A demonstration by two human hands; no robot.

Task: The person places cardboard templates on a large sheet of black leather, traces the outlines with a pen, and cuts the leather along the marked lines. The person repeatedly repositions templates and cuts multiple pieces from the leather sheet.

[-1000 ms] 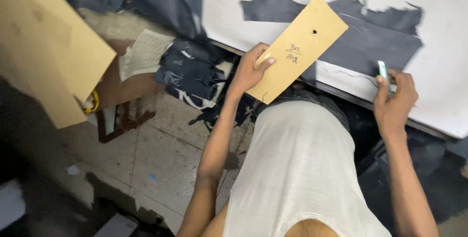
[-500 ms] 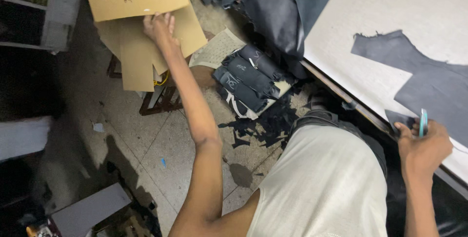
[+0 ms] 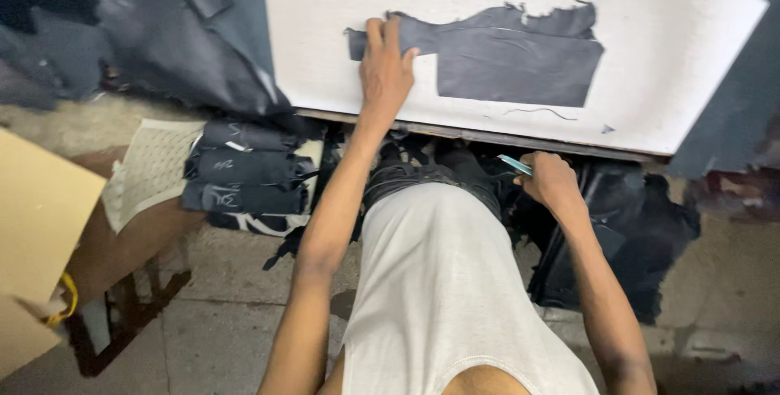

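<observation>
A ragged dark grey leather piece [image 3: 512,58] lies flat on the white cutting board [image 3: 674,54]. My left hand [image 3: 385,70] presses flat on the piece's left end, fingers spread over it. My right hand [image 3: 551,181] hangs below the board's front edge, closed around a small teal-handled knife [image 3: 515,165]. The knife's tip points left, apart from the leather.
Rolled dark leather bundles [image 3: 244,180] sit stacked on a low stool beside a woven cream mat [image 3: 146,171]. Cardboard templates [image 3: 36,249] lean at the left. More dark hides [image 3: 171,29] hang at upper left, and black material [image 3: 634,232] is piled under the board.
My left hand left the cardboard templates at the left and came back onto the leather piece on the board. My right hand dropped below the board's edge with the knife.
</observation>
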